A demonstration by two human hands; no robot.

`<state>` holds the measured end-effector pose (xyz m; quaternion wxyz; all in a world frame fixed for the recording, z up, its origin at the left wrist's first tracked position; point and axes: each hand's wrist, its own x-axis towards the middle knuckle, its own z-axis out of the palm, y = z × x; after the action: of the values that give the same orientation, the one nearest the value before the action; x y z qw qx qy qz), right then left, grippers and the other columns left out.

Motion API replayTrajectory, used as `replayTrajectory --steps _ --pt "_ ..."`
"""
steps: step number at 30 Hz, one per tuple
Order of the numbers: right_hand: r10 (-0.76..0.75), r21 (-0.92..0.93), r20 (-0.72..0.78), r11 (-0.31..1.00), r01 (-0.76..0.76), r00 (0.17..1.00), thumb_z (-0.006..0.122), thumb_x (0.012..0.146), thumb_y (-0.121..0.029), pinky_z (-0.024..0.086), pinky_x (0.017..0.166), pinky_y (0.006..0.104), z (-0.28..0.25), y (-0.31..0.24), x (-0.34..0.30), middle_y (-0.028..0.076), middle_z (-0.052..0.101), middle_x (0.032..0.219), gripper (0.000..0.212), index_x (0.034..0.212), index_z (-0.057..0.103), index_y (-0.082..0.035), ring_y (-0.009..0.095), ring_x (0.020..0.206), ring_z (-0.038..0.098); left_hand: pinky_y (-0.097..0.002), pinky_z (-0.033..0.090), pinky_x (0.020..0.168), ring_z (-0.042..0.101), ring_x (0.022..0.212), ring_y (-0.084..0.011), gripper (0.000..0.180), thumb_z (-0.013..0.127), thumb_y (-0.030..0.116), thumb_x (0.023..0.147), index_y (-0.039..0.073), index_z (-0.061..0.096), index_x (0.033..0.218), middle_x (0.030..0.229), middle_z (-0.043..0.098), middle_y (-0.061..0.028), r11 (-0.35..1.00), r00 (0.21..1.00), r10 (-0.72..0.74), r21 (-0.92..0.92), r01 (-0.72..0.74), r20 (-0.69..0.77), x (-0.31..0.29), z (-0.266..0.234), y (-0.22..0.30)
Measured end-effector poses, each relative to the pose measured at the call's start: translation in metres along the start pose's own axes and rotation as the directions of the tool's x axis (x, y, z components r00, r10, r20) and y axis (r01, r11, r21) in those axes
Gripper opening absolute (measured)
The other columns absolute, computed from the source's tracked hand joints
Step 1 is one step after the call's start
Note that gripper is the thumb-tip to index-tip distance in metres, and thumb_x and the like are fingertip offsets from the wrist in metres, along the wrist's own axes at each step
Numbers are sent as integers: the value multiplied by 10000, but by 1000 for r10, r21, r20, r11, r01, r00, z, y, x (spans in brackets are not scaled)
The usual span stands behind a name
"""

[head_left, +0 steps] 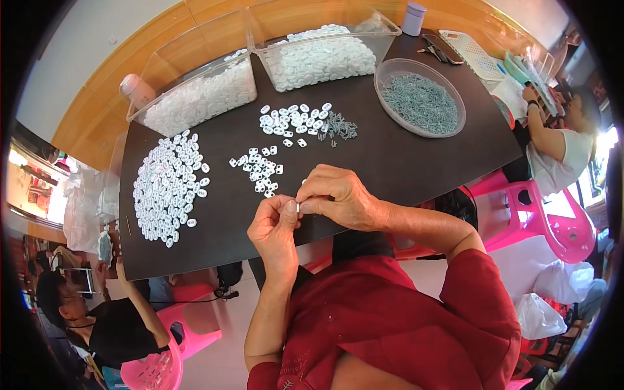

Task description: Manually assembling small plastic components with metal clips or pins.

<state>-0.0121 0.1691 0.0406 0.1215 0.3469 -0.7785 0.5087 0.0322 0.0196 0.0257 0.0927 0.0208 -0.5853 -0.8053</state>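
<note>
My left hand (275, 224) and my right hand (339, 198) meet at the table's near edge, fingertips pinched together. Between them is a small white plastic piece (298, 207), mostly covered by fingers. Just beyond my hands lies a loose group of small white pieces with dark openings (262, 170). Farther back is a cluster of white oval pieces (294, 119), with a little heap of grey pins (339, 126) touching its right side. A large pile of white ovals with printed marks (168, 185) spreads over the table's left side.
Two clear bins (201, 97) full of white pieces line the back. A round tub of grey pins (421, 97) stands at right, near a lavender-lidded bottle (413, 19), keys (431, 49) and a white basket (471, 55). People sit at left (110, 325) and right (559, 136).
</note>
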Motion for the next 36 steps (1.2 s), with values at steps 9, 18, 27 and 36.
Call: replayTrajectory --steps 9,18,27,36 --pt "-37 -20 107 999 40 994 701 713 -56 421 584 333 -6 -2 -2 47 546 678 95 765 622 -47 202 657 515 -218 467 557 574 598 -111 112 675 59 820 -45 637 842 723 643 -79 952 923 -300 8 307 243 14 -19 11" --pt "100 -378 -139 914 -146 985 635 735 -56 456 672 350 -61 54 -2 87 608 767 73 804 654 -46 264 757 572 -236 460 547 561 576 -134 101 640 54 840 -44 621 855 739 630 -98 937 911 -340 7 348 233 16 -13 4" --pt "-31 -737 -74 675 -34 997 622 710 -24 413 634 386 -52 76 8 73 511 693 105 792 648 -84 274 718 507 -219 461 551 546 596 -95 139 578 78 895 -28 593 983 749 628 -87 949 907 -296 -16 315 300 17 -19 -4" --pt "-2 -631 -100 773 -62 995 646 726 -78 421 671 391 -34 75 16 86 523 723 51 772 628 -65 283 751 517 -225 467 552 555 579 -105 115 576 44 884 -31 593 969 767 645 -114 949 916 -295 -29 314 272 16 -19 -6"
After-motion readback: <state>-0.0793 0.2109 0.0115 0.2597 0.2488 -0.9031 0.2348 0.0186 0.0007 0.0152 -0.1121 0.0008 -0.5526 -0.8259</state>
